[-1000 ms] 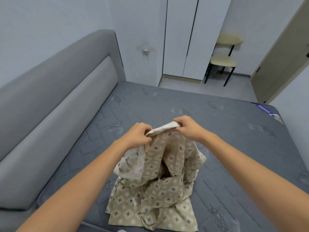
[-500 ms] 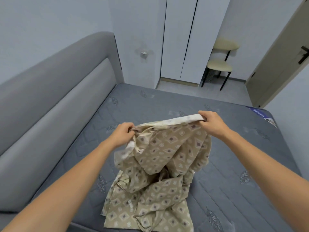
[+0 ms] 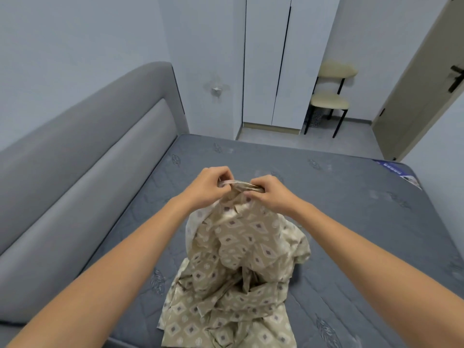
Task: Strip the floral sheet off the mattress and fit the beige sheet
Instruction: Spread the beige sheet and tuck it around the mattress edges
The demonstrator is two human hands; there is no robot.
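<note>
A beige sheet (image 3: 238, 267) with a diamond pattern hangs bunched from my hands, and its lower part is heaped on the bare grey quilted mattress (image 3: 351, 212). My left hand (image 3: 209, 185) and my right hand (image 3: 267, 194) are close together above the middle of the mattress. Each one pinches the sheet's gathered top edge. No floral sheet is in view.
A grey padded headboard (image 3: 88, 151) runs along the left side of the bed. Beyond the far edge stand a white wardrobe (image 3: 268, 61), a cream chair with black legs (image 3: 331, 101) and a beige door (image 3: 424, 79) at the right.
My hands, spread apart along the sheet's edge half a second ago, have come back together, gathering the edge between them. The view has also tilted slightly.
</note>
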